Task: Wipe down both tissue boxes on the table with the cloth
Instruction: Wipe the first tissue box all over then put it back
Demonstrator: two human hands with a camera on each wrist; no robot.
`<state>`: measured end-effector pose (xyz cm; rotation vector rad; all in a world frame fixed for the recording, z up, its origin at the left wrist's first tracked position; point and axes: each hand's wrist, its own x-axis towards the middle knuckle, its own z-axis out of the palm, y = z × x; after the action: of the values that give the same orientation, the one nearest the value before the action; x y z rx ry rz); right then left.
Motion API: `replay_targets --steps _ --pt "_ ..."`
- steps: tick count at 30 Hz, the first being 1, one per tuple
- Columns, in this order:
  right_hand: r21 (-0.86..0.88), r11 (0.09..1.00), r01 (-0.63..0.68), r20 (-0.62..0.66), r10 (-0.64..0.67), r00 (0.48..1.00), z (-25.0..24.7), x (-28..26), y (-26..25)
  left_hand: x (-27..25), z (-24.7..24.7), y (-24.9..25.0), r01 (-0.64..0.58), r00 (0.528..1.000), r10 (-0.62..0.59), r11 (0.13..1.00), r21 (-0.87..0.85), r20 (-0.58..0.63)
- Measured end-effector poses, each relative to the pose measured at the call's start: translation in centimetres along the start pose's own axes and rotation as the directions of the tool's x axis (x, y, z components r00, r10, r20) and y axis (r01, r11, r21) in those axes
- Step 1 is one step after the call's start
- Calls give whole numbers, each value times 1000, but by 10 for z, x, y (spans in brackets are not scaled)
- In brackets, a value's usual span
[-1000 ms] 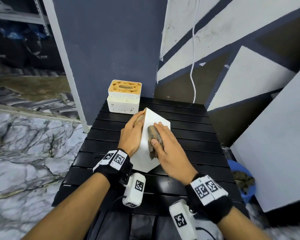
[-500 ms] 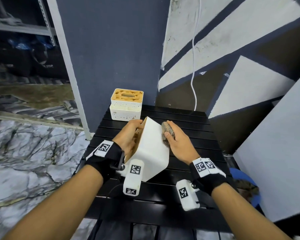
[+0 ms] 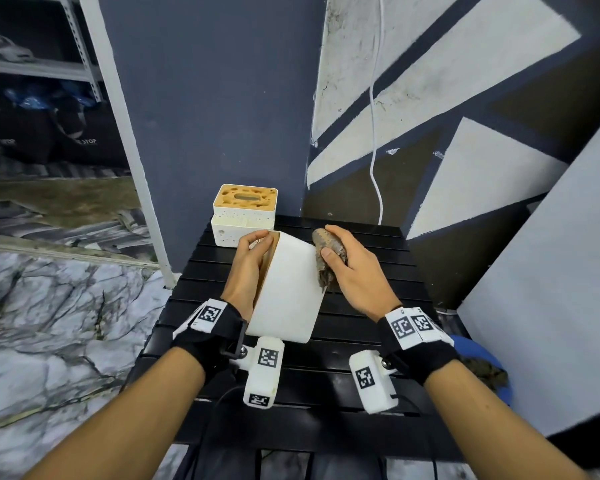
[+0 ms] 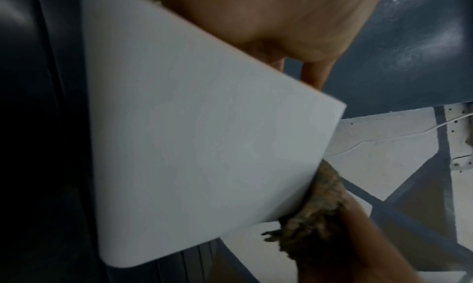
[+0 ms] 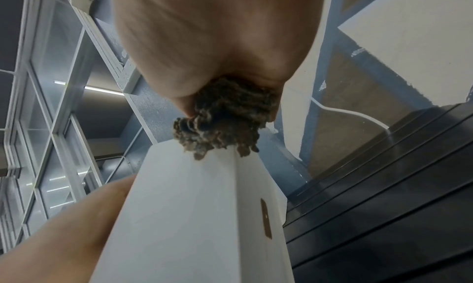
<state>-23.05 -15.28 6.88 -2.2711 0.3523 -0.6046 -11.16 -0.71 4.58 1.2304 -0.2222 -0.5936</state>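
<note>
The left hand [image 3: 248, 268] grips the tipped white tissue box [image 3: 286, 289] above the black slatted table [image 3: 361, 327]; the right hand [image 3: 355, 268], fingers curled round the brown cloth [image 3: 326, 258], has slid from its broad face to the right edge (so another side begins). The second tissue box [image 3: 245, 214] waits behind.

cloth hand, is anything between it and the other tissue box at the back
Nothing visible blocks it. The right hand grips the cloth against the tilted white box; the back box stands apart beyond the left hand.
</note>
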Motion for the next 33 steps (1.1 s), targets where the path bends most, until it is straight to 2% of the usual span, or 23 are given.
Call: replay_targets --steps 4,9,14,20,25,33 --pt "-1 1000 0 23 0 1000 -7 -3 2 -8 -3 -12 -94 994 93 995 12 65" --pt "-14 999 30 6 -30 1000 2 -23 10 -17 -10 -29 -140 985 142 990 -26 102" --pt "2 999 48 -75 -48 996 17 -46 10 -17 -17 -34 -134 989 131 989 59 63" --pt "-10 998 55 -84 -56 995 36 -66 4 -14 -23 -33 -68 993 76 994 80 -95" --pt "-34 999 21 -100 -25 995 46 -74 1 -14 -29 -33 -56 992 70 990 126 -107" --pt "-194 980 -45 -16 43 999 57 -81 -13 -17 -30 -32 -37 988 85 942 334 -130"
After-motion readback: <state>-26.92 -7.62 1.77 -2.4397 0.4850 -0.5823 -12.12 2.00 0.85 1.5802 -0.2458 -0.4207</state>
